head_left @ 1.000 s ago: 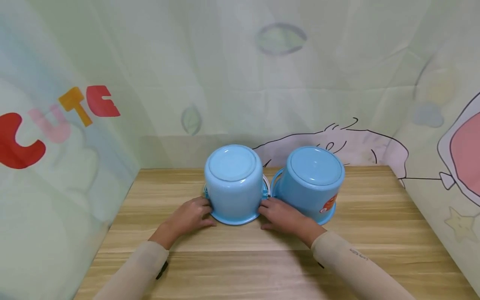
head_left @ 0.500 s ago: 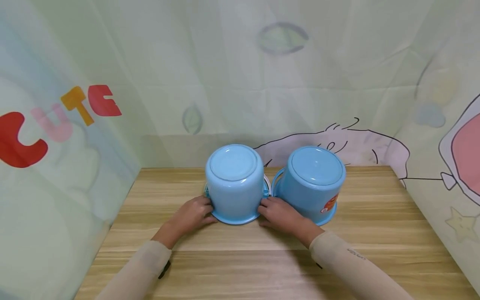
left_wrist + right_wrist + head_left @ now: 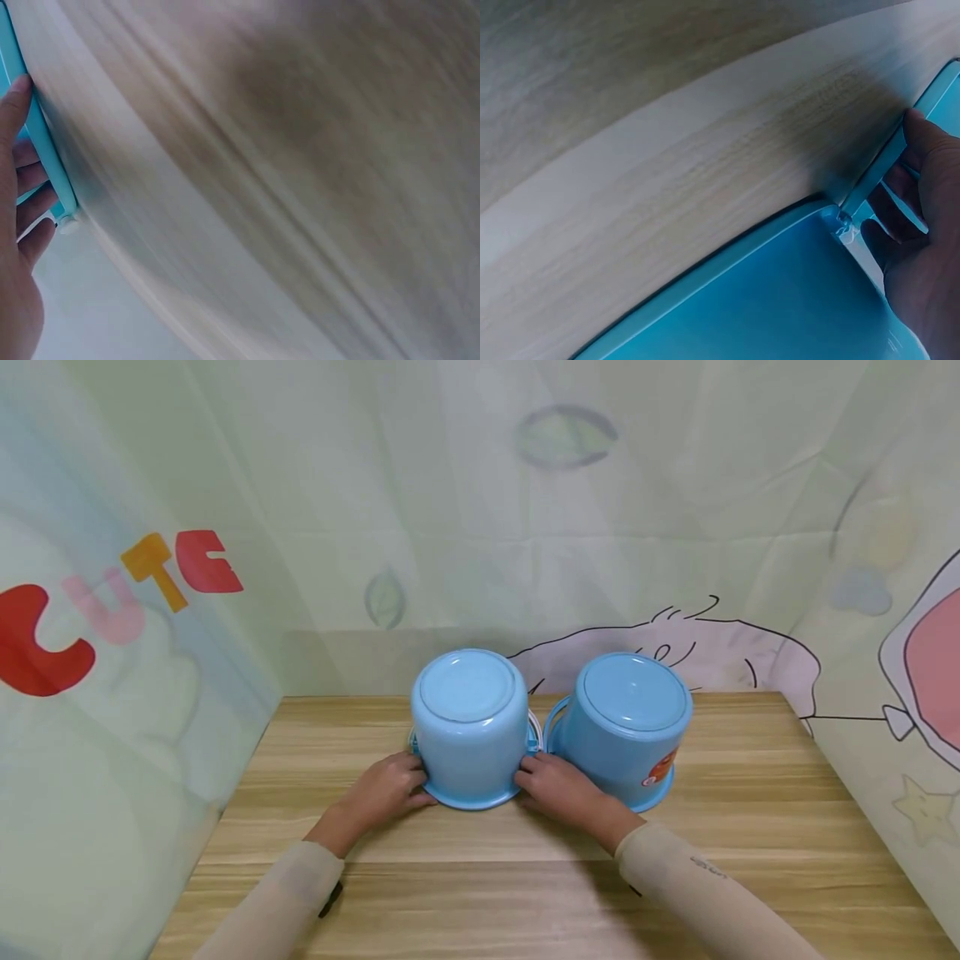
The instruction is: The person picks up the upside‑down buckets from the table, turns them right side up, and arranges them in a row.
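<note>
Two light blue plastic buckets stand upside down side by side on the wooden table in the head view. My left hand (image 3: 384, 792) grips the left bucket (image 3: 472, 735) by the left side of its rim. On the opposite side, my right hand (image 3: 564, 789) holds the same rim, between the two buckets. The left wrist view has my thumb and fingers at the rim (image 3: 46, 154). In the right wrist view, my thumb lies on the rim (image 3: 883, 166), with the fingers partly hidden behind it. The right bucket (image 3: 633, 702), with a red sticker, sits close beside my right hand.
The wood-grain table (image 3: 480, 893) stretches in front of the buckets. Behind it hangs a pale printed cloth (image 3: 337, 527), which also covers both sides. A bucket handle (image 3: 553, 718) lies in the narrow space between the buckets.
Both hands keep their hold on the left bucket's rim. Apart from a very slight shift of the right forearm, nothing has visibly moved.
</note>
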Tool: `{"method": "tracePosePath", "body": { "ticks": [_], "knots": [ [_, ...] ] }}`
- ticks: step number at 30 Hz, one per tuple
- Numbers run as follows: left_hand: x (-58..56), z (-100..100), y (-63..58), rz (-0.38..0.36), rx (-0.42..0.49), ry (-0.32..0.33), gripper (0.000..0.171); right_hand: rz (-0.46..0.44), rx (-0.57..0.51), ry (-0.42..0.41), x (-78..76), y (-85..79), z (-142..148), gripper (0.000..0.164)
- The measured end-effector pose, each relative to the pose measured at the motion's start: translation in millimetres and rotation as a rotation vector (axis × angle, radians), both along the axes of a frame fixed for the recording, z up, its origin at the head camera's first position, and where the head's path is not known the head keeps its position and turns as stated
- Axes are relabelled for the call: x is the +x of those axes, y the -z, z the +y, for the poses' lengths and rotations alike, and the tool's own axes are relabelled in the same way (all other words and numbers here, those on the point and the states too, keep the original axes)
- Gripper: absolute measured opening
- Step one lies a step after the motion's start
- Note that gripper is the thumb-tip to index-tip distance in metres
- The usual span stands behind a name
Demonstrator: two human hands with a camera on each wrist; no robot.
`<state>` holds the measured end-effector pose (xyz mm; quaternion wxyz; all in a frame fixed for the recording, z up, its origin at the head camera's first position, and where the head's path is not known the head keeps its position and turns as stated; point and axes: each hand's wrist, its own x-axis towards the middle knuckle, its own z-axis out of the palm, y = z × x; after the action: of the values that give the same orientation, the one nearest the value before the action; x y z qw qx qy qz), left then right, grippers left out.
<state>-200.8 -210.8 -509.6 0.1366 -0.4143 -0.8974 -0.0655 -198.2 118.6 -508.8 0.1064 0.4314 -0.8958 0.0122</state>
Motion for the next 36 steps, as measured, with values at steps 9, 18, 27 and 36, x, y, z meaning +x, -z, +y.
{"method": "tracePosePath", "body": {
  "ticks": [9, 18, 27, 36],
  "knots": [
    [-0.1, -0.3, -0.9, -0.009, 0.005, 0.002, 0.036, -0.001, -0.001, 0.010, -0.4, 0.0, -0.8, 0.013],
    [1.7, 0.5, -3.2, -0.029, 0.002, -0.001, 0.037, -0.018, -0.022, 0.008, 0.4, 2.5, -2.0, 0.008],
    [2.3, 0.6, -2.1, -0.076, 0.000, -0.017, 0.032, -0.001, -0.004, 0.017, 1.7, 2.3, -2.7, 0.006],
    [2.3, 1.0, -1.0, -0.096, 0.010, -0.019, 0.031, 0.005, 0.008, 0.023, 1.4, 4.2, -2.1, 0.010]
  ]
}}
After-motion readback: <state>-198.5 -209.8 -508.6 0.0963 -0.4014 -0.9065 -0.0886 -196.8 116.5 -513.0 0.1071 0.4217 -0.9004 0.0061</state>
